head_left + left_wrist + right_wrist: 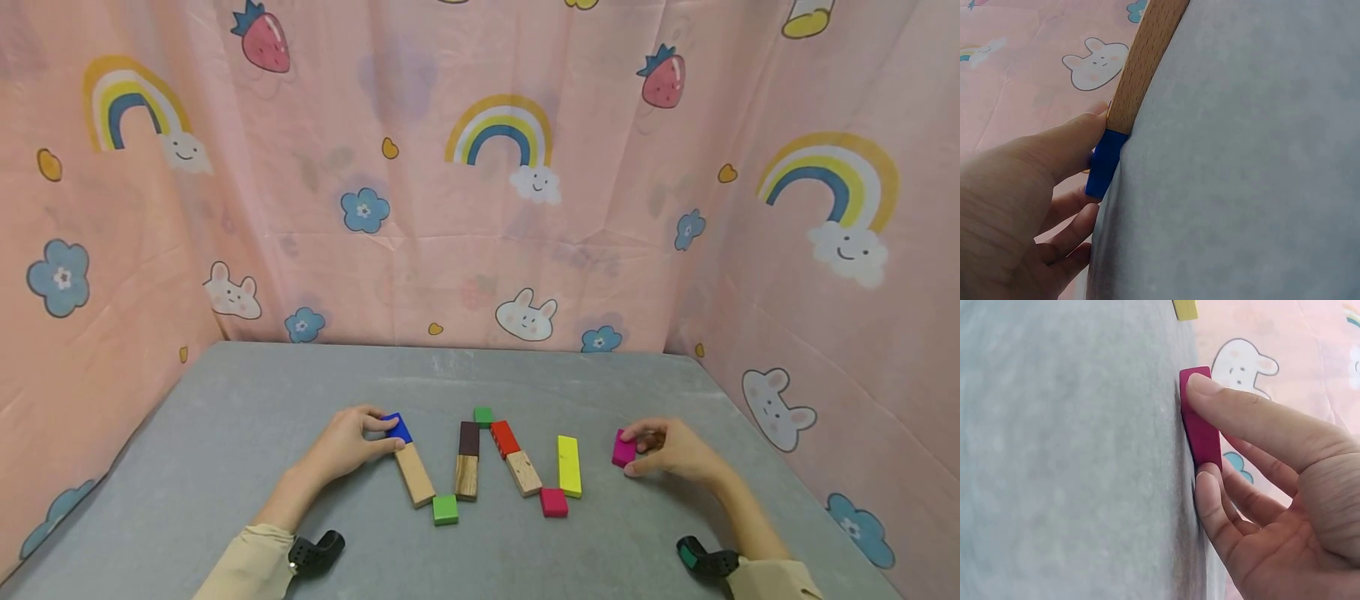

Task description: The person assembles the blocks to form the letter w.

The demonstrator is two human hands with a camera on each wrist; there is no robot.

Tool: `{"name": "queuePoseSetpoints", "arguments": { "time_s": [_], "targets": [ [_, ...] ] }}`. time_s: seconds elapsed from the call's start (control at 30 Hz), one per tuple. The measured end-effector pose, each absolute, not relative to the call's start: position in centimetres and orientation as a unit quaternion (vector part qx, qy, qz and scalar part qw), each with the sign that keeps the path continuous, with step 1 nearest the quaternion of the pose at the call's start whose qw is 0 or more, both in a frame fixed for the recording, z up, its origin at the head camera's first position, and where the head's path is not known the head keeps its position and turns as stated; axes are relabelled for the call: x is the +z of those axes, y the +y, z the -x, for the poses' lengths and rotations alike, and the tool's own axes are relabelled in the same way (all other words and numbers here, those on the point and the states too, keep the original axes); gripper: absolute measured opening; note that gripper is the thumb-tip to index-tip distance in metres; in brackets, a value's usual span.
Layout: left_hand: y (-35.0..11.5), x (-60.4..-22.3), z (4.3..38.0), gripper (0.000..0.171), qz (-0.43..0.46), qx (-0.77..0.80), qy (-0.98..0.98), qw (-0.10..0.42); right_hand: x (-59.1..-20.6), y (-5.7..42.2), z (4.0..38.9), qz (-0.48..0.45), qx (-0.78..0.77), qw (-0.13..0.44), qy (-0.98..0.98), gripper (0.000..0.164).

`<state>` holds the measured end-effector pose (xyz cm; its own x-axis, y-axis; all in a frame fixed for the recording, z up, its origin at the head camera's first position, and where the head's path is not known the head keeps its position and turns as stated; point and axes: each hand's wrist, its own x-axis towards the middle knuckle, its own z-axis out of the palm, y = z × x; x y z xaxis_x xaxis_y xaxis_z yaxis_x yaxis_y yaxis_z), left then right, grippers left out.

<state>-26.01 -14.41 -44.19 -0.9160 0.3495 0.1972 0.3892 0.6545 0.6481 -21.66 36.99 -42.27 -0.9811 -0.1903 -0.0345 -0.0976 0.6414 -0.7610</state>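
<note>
My left hand (347,443) pinches a blue block (399,427) between thumb and fingers, at the upper end of a plain wooden block (416,475). In the left wrist view the blue block (1106,164) meets the wooden block (1141,62) end to end. Off to the right, my right hand (677,450) grips a magenta block (623,448) by its edges, low at the grey table. The right wrist view shows the thumb on one side of the magenta block (1200,425) and a fingertip at its near end.
A zigzag of blocks lies between the hands: green (446,510), striped wood (467,477), dark brown (469,438), another green (483,417), red (505,439), pale wood (523,473), crimson (554,502) and yellow (569,467). A pink patterned curtain (465,275) surrounds the grey table (495,567).
</note>
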Motion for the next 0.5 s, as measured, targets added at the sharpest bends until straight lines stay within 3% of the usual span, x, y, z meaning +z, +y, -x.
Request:
{"name": "queuePoseSetpoints", "arguments": {
  "time_s": [0.5],
  "targets": [
    [-14.37,-44.23,26.01,0.048,0.202,-0.362,-0.909,0.027,-41.87,36.51,21.47,0.094,-0.415,0.051,0.904,0.040]
  ]
}}
